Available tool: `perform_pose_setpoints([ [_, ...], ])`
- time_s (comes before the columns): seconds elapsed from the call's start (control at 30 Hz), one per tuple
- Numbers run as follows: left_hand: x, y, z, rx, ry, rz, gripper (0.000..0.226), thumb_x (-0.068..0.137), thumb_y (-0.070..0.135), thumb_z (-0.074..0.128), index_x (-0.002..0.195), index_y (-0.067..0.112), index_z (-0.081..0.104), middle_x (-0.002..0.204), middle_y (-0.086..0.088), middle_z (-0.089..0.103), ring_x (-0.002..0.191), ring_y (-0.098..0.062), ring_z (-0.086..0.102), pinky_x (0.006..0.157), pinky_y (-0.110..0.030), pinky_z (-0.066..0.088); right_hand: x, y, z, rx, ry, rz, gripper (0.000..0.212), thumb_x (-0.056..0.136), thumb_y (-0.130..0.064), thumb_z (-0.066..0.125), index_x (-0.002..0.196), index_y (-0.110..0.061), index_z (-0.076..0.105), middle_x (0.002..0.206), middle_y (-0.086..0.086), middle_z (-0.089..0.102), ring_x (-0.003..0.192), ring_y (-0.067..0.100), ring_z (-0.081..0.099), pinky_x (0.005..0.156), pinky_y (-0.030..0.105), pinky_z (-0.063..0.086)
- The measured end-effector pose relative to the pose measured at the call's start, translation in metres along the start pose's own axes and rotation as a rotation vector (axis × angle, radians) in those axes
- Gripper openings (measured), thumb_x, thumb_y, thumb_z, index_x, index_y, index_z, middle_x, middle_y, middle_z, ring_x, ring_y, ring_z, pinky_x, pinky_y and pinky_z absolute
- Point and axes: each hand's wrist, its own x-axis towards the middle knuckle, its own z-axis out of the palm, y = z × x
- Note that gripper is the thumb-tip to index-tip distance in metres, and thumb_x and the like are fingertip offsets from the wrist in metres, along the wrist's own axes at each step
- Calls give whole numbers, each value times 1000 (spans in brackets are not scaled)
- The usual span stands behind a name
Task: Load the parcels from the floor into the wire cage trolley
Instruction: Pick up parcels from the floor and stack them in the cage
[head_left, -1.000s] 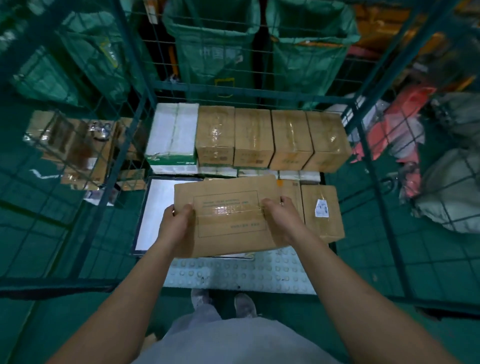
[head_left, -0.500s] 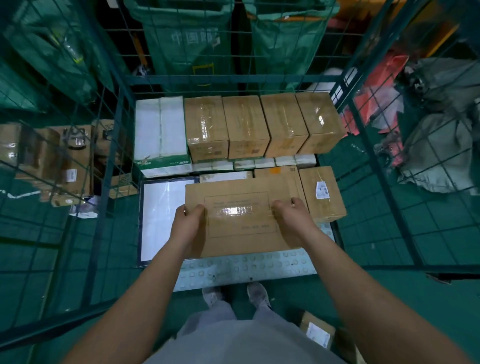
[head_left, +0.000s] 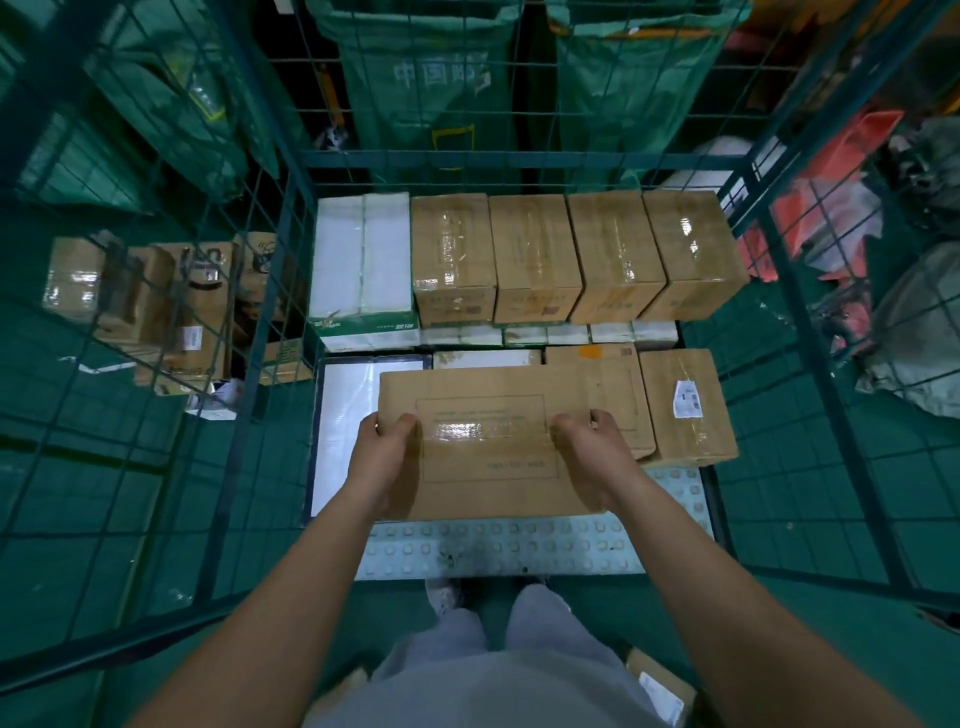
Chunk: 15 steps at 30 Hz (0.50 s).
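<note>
1. Since 0.5 s ago, flat box (head_left: 498, 447) was barely moved – kept low in cage trolley (head_left: 291, 218), over white parcel (head_left: 343, 415).
2. It is gripped at top edge by left hand (head_left: 387, 457) & right hand (head_left: 587, 457), fingers curled.
3. Looks stiff, light – best held by both sides.

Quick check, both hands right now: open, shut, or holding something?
Left hand: grips the flat cardboard parcel at its left side.
Right hand: grips the same parcel at its right side.

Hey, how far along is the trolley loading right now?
Done: four brown cartons and a white pack line the back of the wire cage trolley; a labelled box sits front right. In hand: left hand and right hand grip a flat cardboard parcel. Left: at least one labelled parcel by the feet.
</note>
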Motion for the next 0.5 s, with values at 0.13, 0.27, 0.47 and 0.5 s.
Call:
perform_pose_setpoints([
  [0.13, -3, 7, 11, 13, 46, 15, 54, 98, 42, 57, 145, 20, 44, 129, -3, 58, 112, -27, 57, 96, -43, 48, 19, -8, -8, -38, -54, -17, 78, 99, -36, 62, 161, -15, 20, 155, 8, 44, 126, 27, 50, 90, 33, 44],
  [0.27, -8, 14, 20, -6, 111, 23, 51, 98, 41, 58, 141, 18, 47, 128, -5, 59, 110, -27, 58, 94, -43, 48, 41, -26, -16, -73, -122, -23, 80, 99, -35, 63, 162, -15, 18, 157, 6, 39, 130, 28, 48, 90, 31, 41],
  [0.47, -10, 21, 28, -103, 180, 28, 47, 97, 39, 61, 138, 22, 45, 120, 0, 58, 100, -18, 58, 86, -38, 46, 71, -54, -13, -228, -173, -76, 72, 94, -44, 66, 154, -19, 34, 133, -1, 50, 127, 29, 51, 99, 38, 43],
  [0.5, -8, 21, 27, -121, 192, 23, 46, 96, 40, 61, 136, 20, 47, 119, 1, 60, 97, -15, 59, 80, -36, 46, 74, -61, -10, -263, -175, -81, 74, 92, -48, 65, 154, -21, 34, 137, 1, 52, 130, 30, 50, 103, 41, 43],
])
